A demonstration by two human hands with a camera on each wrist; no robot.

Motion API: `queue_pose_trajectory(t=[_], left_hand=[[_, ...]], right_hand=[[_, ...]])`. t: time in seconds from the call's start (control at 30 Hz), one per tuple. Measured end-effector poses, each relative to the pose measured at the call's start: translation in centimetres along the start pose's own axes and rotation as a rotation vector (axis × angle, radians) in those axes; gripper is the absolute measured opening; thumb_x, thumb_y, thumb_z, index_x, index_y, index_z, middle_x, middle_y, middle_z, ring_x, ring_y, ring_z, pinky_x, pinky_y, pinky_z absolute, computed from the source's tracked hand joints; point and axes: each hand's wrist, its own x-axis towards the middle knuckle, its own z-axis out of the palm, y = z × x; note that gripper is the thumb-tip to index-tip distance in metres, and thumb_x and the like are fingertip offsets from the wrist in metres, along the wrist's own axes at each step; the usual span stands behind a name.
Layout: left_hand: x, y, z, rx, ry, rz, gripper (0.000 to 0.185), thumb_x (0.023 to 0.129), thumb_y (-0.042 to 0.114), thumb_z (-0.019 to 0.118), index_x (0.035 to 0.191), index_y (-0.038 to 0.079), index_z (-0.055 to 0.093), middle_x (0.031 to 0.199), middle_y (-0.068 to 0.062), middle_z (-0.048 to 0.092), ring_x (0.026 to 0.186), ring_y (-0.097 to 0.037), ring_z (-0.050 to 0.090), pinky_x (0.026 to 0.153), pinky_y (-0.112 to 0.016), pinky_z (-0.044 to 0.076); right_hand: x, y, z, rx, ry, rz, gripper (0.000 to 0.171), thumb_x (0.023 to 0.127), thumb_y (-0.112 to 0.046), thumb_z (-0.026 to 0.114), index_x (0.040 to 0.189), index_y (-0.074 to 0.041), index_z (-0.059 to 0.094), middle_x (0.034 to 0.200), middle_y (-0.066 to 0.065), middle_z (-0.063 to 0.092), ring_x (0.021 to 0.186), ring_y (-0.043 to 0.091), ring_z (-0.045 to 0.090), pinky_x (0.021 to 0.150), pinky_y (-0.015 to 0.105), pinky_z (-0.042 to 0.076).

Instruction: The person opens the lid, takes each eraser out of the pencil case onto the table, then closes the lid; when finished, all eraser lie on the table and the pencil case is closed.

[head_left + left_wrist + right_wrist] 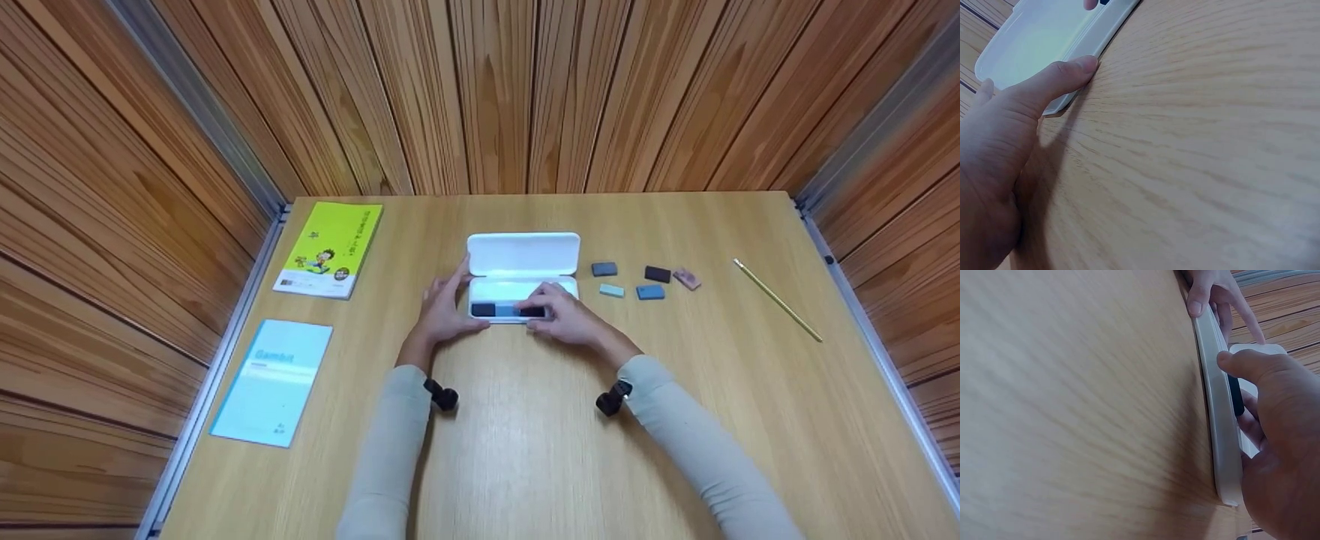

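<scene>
White, glossy, round-cornered case (pixel 523 259) with rectangular blocks (pixel 484 310) inside

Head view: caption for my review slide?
Left hand holds an open white case; right hand touches a dark block inside.

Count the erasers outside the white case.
5, right of the case: a gray one behind a pale blue one; farther right, a black one behind a blue one, a pink one rightmost.

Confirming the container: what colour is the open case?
The case is white, seen best in the head view.
</scene>
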Motion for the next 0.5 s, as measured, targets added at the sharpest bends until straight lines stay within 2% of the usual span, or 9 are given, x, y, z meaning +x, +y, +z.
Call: queue_pose_trajectory(t=[0.27,0.5], left_hand=[[0.00,0.05,-0.14,0.004,-0.003,0.023,0.136,0.081,0.039,0.103,0.182,0.043,0.012,0.171,0.003,0.060,0.158,-0.035,0.042,0.135,-0.062,0.017],[-0.04,0.06,-0.02,0.003,-0.007,0.008,0.133,0.083,0.041,0.101,0.181,0.045,0.011,0.173,0.004,0.058,0.153,-0.034,0.043,0.133,-0.061,0.022]], right_hand=[[0.15,0.00,-0.06,-0.057,-0.008,-0.037,0.038,0.108,-0.016,0.075,0.145,-0.021,0.078,0.137,0.013,0.062,0.123,0.028,0.051,0.100,0.040,0.042],[-0.09,0.10,-0.19,-0.092,-0.027,-0.017,0.037,0.110,-0.019,0.073,0.147,-0.025,0.075,0.142,0.011,0.063,0.129,0.029,0.054,0.108,0.048,0.047]])
